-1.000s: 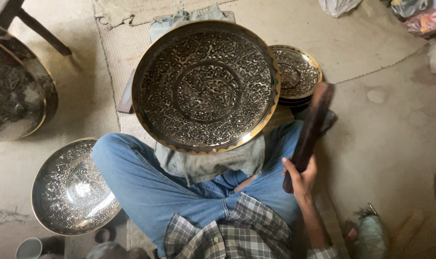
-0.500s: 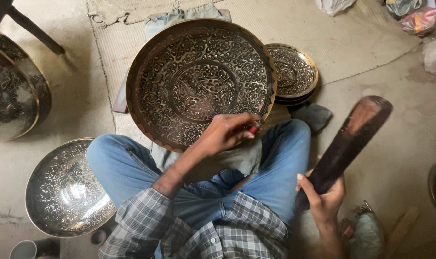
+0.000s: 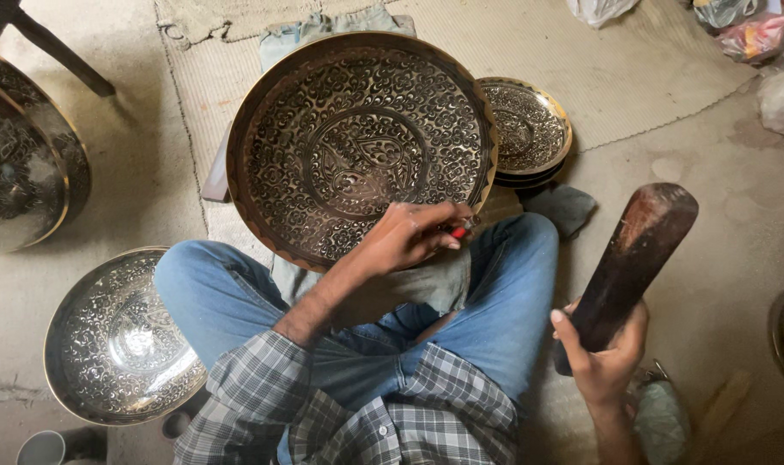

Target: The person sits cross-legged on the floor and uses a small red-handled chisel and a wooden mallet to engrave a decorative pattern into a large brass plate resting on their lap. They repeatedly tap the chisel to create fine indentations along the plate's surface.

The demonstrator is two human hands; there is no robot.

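Note:
A large round brass plate (image 3: 357, 146) with dense engraved floral patterns leans tilted on my lap, above my crossed legs in blue jeans (image 3: 495, 301). My left hand (image 3: 405, 237) rests at the plate's lower right rim, pinching a small thin tool with a red end (image 3: 463, 229) against it. My right hand (image 3: 603, 362) is out to the right, above the floor, gripping the lower end of a dark, flat wooden mallet (image 3: 637, 258) that points up and away from the plate.
A stack of smaller engraved plates (image 3: 525, 129) lies behind the big plate on a woven mat (image 3: 633, 77). A silvery engraved bowl (image 3: 121, 340) sits at my left knee, and another large plate (image 3: 21, 164) at the left edge. Plastic bags (image 3: 754, 34) lie top right.
My left hand has come up to the plate's lower rim with the small tool. The mallet has swung from beside the plate out to the right.

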